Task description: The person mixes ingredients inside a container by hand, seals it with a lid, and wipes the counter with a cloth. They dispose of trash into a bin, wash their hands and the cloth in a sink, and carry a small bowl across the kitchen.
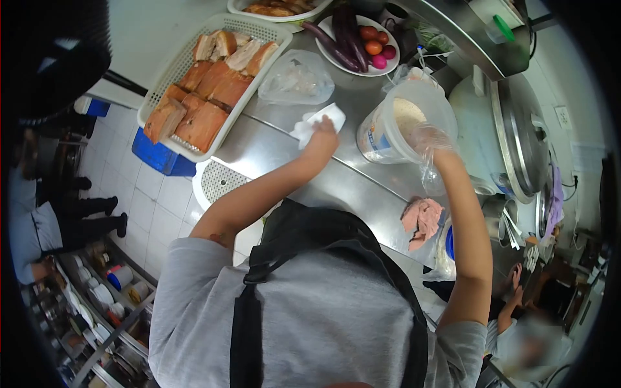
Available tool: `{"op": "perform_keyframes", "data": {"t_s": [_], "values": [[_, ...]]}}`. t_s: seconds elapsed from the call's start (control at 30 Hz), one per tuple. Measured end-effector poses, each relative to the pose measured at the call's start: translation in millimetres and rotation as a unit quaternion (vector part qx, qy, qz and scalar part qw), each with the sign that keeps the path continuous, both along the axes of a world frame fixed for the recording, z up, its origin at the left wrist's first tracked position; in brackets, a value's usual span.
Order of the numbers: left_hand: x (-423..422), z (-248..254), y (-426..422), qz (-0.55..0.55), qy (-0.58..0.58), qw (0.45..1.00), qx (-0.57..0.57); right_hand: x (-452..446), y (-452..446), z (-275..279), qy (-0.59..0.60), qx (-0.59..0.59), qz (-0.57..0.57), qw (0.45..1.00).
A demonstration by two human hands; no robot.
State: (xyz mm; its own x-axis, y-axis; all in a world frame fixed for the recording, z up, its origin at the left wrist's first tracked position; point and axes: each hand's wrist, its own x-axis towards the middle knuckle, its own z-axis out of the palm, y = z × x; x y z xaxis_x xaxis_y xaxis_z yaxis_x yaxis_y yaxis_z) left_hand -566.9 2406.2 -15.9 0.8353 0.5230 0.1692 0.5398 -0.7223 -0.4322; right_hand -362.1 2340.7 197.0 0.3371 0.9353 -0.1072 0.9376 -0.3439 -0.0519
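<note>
A white paper napkin or cloth (315, 120) lies under and between the fingers of my left hand (325, 137), which presses it on the steel table. My right hand (428, 137), covered in loose clear plastic, is at the mouth of a translucent plastic bucket (375, 139). Pale, grainy contents (407, 115) show inside the bucket. The plastic and the bucket's rim blur my right fingers, so their grip is unclear. Left of the napkin sits a clear plastic bag (296, 79). A crumpled pink cloth (423, 222) lies nearer to me, below my right hand.
A white perforated basket (249, 103) holds several slabs of browned meat (207, 110). Behind, a white plate (326, 52) bears eggplants (348, 39) and tomatoes (372, 40). A large lidded pot (475, 123) stands at the right. Other people are at the left and lower right.
</note>
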Motion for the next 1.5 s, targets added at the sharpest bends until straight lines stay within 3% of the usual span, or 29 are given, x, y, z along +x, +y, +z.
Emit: {"op": "perform_keyframes", "data": {"t_s": [0.07, 0.13, 0.2, 0.37, 0.43, 0.57, 0.63, 0.67, 0.73, 0.77, 0.8, 0.87, 0.9, 1.0, 1.03, 1.13, 1.17, 1.27, 1.37, 1.43, 1.47, 1.5], "values": [[-47, 12, -21, 0.009, 0.002, 0.999, -0.048, -2, 0, 2, 0.002, 0.008, 0.0, 1.0], [-96, 36, -34, 0.042, -0.034, 0.959, -0.277, -3, 0, 4, -0.001, 0.01, 0.001, 1.0], [-146, 66, -41, 0.02, -0.1, 0.927, -0.361, -5, 3, 6, -0.006, 0.008, 0.004, 1.0], [-210, 65, -56, 0.114, -0.259, 0.888, -0.363, -5, 15, -2, -0.054, 0.008, 0.031, 0.998], [-209, 74, -60, 0.157, -0.266, 0.871, -0.382, 4, 18, -18, -0.115, 0.011, 0.061, 0.991], [-196, 80, -60, 0.191, -0.346, 0.82, -0.413, 34, 14, -39, -0.201, 0.163, 0.231, 0.938], [-188, 84, -62, 0.209, -0.399, 0.788, -0.419, 47, 18, -45, -0.118, 0.17, 0.203, 0.957], [-187, 83, -61, 0.224, -0.414, 0.777, -0.417, 41, 26, -33, -0.025, 0.114, 0.122, 0.986], [-186, 79, -57, 0.254, -0.446, 0.752, -0.413, 12, 36, 7, 0.036, 0.048, 0.026, 0.998], [-188, 70, -54, 0.254, -0.471, 0.742, -0.404, -21, 32, 37, 0.004, 0.039, 0.017, 0.999], [-186, 70, -51, 0.242, -0.494, 0.742, -0.383, -41, 25, 55, -0.026, 0.03, 0.008, 0.999], [-181, 75, -42, 0.219, -0.537, 0.74, -0.34, -42, 10, 66, -0.041, 0.075, 0.147, 0.985], [-178, 87, -38, 0.263, -0.495, 0.735, -0.382, -38, 6, 67, -0.047, 0.098, 0.215, 0.971], [-151, 105, -21, 0.149, -0.493, 0.803, -0.299, 7, 27, -3, -0.092, 0.116, 0.1, 0.984], [-143, 111, -18, 0.137, -0.488, 0.795, -0.333, 16, 32, -18, -0.106, 0.108, 0.078, 0.985], [-119, 94, -7, 0.091, -0.444, 0.836, -0.308, 29, 35, -34, -0.14, 0.021, 0.084, 0.986], [-112, 90, -5, 0.093, -0.42, 0.833, -0.348, 32, 34, -37, -0.15, -0.009, 0.085, 0.985], [-101, 42, 7, 0.056, -0.351, 0.888, -0.292, 26, 28, -21, -0.184, -0.084, 0.068, 0.977], [-98, 36, 0, 0.071, -0.351, 0.884, -0.301, 19, 17, -22, -0.267, -0.151, 0.06, 0.95], [-95, 35, 0, 0.07, -0.358, 0.881, -0.301, 30, 19, -56, -0.055, -0.005, -0.03, 0.998], [-96, 33, 1, 0.069, -0.361, 0.879, -0.303, 48, 35, -95, 0.198, 0.165, -0.118, 0.959], [-97, 32, 2, 0.069, -0.365, 0.878, -0.303, 56, 42, -106, 0.239, 0.255, -0.125, 0.929]]}}
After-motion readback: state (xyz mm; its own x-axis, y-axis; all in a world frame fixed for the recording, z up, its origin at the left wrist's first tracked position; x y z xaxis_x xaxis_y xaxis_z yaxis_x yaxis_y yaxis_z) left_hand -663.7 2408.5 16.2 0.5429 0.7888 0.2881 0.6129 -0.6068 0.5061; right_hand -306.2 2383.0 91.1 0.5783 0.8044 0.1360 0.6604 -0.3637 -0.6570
